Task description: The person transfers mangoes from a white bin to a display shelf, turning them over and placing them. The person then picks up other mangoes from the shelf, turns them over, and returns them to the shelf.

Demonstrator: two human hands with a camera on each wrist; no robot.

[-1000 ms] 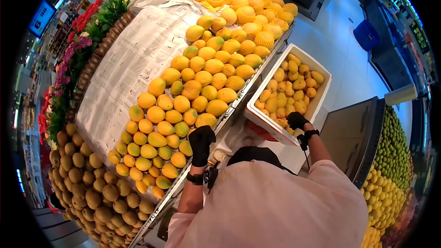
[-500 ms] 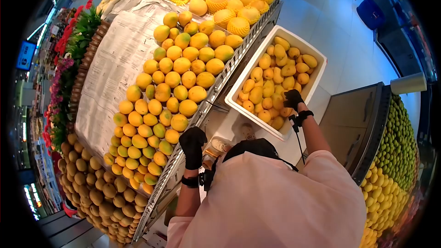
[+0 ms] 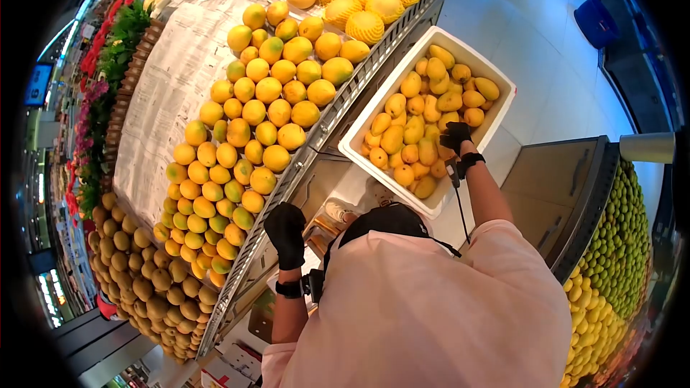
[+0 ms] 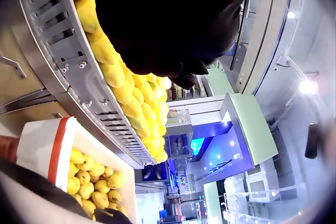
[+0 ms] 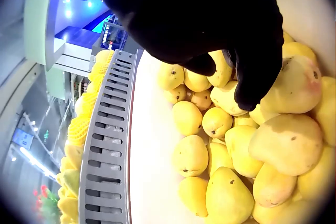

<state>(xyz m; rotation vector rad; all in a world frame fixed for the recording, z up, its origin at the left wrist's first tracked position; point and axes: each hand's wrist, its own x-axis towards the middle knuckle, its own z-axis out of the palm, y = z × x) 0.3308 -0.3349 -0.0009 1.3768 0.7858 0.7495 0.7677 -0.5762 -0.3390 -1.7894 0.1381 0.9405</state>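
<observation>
Free air above white foam box (image 3: pixel 392 92) for right hand (image 3: pixel 455 138) to pass, but box walls (image 5: pixel 149 161) limit sideways room, piled mangoes (image 5: pixel 190 154) block downward, slotted metal display rail (image 5: pixel 120 121) runs alongside.

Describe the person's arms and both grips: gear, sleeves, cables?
Left grip and right grip: both black-gloved. Black wrist straps, each with a small, dark, boxy module; a thin dark cable runs from the right one. Short, pale pink sleeves; forearms bare.

Head view looks down past left hand (image 3: pixel 285 234) and right hand (image 3: pixel 455 136); close wrist views face beyond them, sharing the foam box (image 5: pixel 149 153).
</observation>
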